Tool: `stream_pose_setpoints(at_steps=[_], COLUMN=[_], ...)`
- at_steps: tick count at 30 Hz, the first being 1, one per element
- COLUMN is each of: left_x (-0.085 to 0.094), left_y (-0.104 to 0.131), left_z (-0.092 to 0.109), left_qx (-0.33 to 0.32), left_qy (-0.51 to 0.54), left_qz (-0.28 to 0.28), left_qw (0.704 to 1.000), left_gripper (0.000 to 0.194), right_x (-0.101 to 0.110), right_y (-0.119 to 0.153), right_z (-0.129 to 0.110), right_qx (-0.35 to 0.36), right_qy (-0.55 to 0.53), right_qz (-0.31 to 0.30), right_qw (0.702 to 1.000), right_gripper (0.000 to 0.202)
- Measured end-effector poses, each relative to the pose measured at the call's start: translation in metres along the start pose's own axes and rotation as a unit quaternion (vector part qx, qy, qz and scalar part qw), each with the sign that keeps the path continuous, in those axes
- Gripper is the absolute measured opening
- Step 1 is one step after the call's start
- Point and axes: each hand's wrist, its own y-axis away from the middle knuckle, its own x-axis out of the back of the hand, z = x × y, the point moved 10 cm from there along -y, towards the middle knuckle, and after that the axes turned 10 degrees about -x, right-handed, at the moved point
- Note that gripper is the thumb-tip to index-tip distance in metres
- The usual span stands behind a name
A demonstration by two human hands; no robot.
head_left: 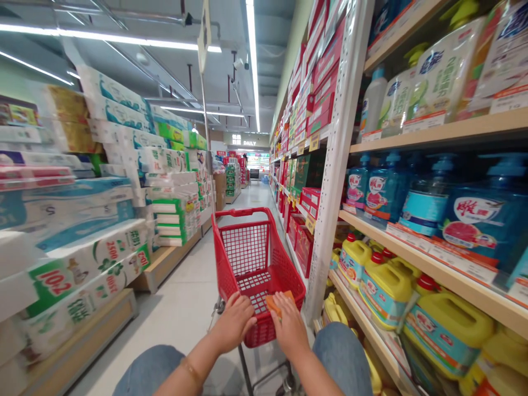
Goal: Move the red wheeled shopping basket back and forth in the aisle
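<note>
A red plastic shopping cart (219, 258) with a latticed basket stands right in front of me in the aisle. My left hand (234, 323) rests at its near left rim, fingers curled over the edge. At the near right rim, my right hand (289, 324) presses an orange cloth (289, 296) against the cart, covering most of it. What lies under my right palm is hidden. Both forearms reach forward between my knees. Through the lattice the inside of the basket shows the floor.
Shelves on the right hold blue pump bottles (381, 187) and yellow jugs (385, 289); a white perforated post (336, 137) rises close to the cart. Stacked tissue packs (103, 253) line the left. The tiled floor (249, 195) runs ahead toward lit shelves.
</note>
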Motion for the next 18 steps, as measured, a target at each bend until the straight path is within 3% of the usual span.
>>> stream_pose_setpoints(at_steps=[3,5,9,13,16,18], left_x=[0.006,0.0,-0.018,-0.016,-0.004,0.006], left_y=[0.0,-0.005,-0.018,-0.022,-0.018,-0.017], left_z=[-0.002,0.0,0.009,0.019,0.012,-0.003], left_qx=[-0.002,0.013,0.06,0.018,-0.035,-0.031], left_qy=[-0.013,-0.025,-0.037,-0.004,0.022,0.017], left_qz=[0.02,0.017,-0.003,-0.01,-0.02,-0.018], left_qw=[1.0,0.999,0.997,1.0,0.999,0.999], left_gripper=[0.02,0.019,0.016,0.022,0.028,0.029], right_x=[0.013,0.015,0.001,-0.008,0.002,0.012], right_y=[-0.014,-0.017,-0.004,0.015,0.015,0.007], right_z=[0.03,0.04,0.023,-0.007,0.0,0.014], right_qx=[-0.049,-0.086,-0.104,-0.024,0.003,-0.013], right_qy=[-0.003,-0.01,-0.03,-0.038,-0.032,-0.026], right_qz=[0.017,0.03,0.026,-0.027,-0.041,-0.028], right_qw=[0.999,0.996,0.994,0.999,0.999,0.999], right_gripper=[0.044,0.046,0.046,0.047,0.046,0.045])
